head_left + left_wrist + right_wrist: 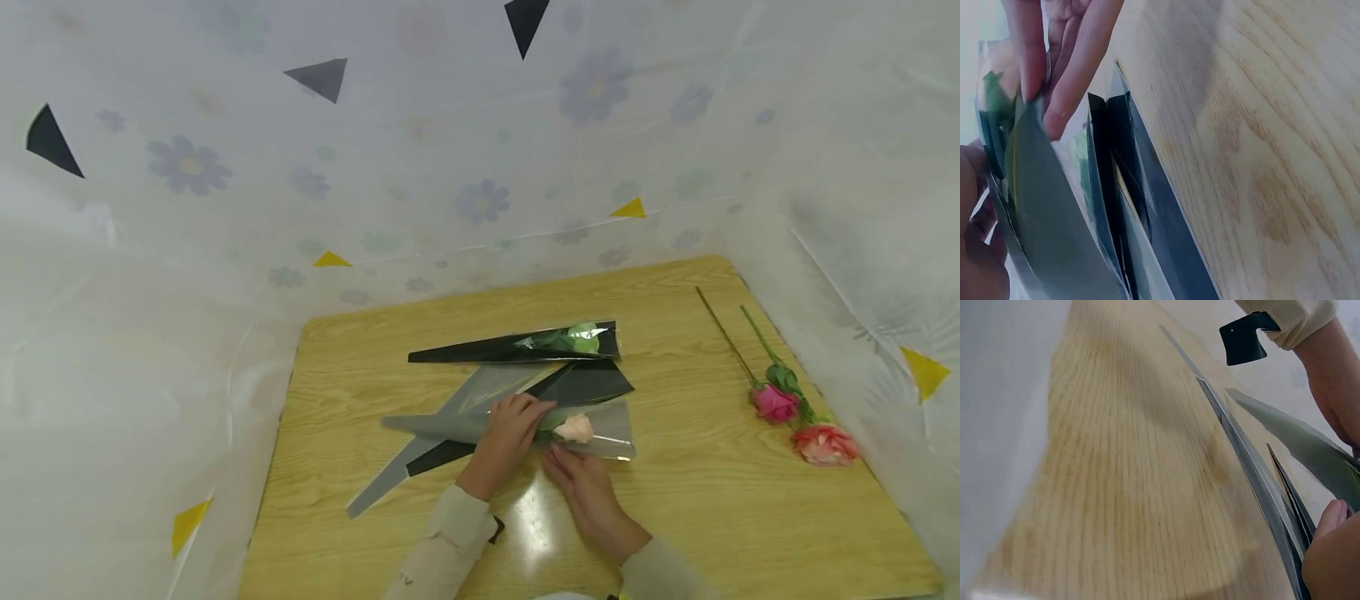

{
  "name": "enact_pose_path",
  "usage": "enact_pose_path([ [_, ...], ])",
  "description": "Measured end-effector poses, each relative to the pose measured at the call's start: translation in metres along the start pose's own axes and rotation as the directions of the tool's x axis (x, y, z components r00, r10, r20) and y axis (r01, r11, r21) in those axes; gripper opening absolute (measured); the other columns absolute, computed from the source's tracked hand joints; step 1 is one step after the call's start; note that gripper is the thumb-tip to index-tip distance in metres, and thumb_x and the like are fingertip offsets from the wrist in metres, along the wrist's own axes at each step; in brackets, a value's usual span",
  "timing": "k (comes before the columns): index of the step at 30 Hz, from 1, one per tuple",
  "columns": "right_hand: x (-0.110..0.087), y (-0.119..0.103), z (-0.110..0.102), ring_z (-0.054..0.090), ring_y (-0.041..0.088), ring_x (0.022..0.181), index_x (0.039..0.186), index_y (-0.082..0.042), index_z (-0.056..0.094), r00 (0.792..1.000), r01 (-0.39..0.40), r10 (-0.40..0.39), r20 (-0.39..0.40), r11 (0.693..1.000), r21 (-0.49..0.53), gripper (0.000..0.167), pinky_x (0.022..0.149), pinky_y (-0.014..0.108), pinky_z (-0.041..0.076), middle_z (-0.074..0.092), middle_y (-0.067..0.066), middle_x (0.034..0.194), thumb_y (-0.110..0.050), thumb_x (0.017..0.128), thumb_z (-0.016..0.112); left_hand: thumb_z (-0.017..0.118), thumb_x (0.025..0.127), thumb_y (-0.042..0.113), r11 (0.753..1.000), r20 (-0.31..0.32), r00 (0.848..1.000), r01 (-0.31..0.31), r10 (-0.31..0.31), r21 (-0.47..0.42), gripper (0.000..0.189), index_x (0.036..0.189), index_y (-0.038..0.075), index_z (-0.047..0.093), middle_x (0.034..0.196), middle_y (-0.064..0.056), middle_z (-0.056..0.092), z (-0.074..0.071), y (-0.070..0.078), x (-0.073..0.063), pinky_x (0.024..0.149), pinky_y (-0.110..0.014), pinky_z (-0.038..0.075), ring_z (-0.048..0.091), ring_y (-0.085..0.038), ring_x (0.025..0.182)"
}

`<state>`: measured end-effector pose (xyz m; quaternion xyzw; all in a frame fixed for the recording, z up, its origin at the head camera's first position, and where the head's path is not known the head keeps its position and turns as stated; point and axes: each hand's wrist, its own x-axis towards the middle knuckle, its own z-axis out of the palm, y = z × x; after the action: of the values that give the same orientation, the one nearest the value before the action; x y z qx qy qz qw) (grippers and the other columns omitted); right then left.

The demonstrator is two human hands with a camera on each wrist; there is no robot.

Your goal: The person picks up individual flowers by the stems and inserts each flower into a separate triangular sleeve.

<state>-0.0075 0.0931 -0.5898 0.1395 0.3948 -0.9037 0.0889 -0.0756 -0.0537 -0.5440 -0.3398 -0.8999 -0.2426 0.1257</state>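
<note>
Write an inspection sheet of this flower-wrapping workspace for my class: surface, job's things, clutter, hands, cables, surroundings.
Surface: wood-grained table, with glare near the hands.
Job's things: peach flower in grey sleeve, over a lower grey sleeve and lower black sleeve; green flower in black sleeve beyond; loose pink flower and coral flower at right.
Clutter: white object, cut off at bottom edge, unidentifiable.
Hands: left hand and right hand both hold the peach flower's sleeve.
Cables: nothing seen.
Surroundings: flower-print sheeting with yellow triangles and dark triangles.
</note>
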Motion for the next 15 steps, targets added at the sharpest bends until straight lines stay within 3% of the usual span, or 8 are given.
enact_pose_path([
  [4, 0.016, 0.0, 0.001, 0.055, 0.028, 0.109, 0.128, 0.009, 0.035, 0.999, -0.007, 0.007, -0.041, 1.0, 0.019, 0.037, 0.098, 0.039, 0.038, 0.047, 0.019, 0.121, 0.002, 0.094, 0.047, 0.041, 0.1, 0.024, 0.998, 0.005, 0.998, 0.058, -0.058, 0.031, 0.03, 0.125, 0.023, 0.058, 0.11, 0.007, 0.055, 0.002, -0.001, 0.006, 0.08, -0.033, 0.034, 0.047, -0.012, 0.103],
  [9, 0.036, -0.005, 0.0, 0.055, 0.027, 0.109, 0.129, 0.007, 0.035, 0.999, 0.015, -0.015, -0.036, 1.0, 0.011, 0.035, 0.097, 0.037, 0.039, 0.046, 0.019, 0.123, 0.002, 0.095, 0.045, 0.045, 0.099, 0.023, 0.988, -0.022, 0.992, 0.128, -0.127, 0.088, 0.033, 0.132, 0.024, 0.051, 0.12, 0.008, 0.051, 0.01, -0.006, 0.008, 0.083, -0.034, 0.032, 0.044, -0.013, 0.109],
  [15, 0.061, -0.015, -0.002, 0.06, 0.024, 0.102, 0.119, 0.007, 0.041, 0.995, 0.046, -0.046, -0.084, 0.999, -0.005, 0.025, 0.095, 0.036, 0.041, 0.054, 0.014, 0.109, 0.003, 0.095, 0.044, 0.052, 0.095, 0.017, 0.983, -0.096, 0.986, 0.146, -0.135, 0.115, 0.043, 0.138, 0.018, 0.043, 0.136, 0.001, 0.042, 0.018, -0.011, 0.002, 0.088, -0.04, 0.036, 0.036, -0.02, 0.124],
])
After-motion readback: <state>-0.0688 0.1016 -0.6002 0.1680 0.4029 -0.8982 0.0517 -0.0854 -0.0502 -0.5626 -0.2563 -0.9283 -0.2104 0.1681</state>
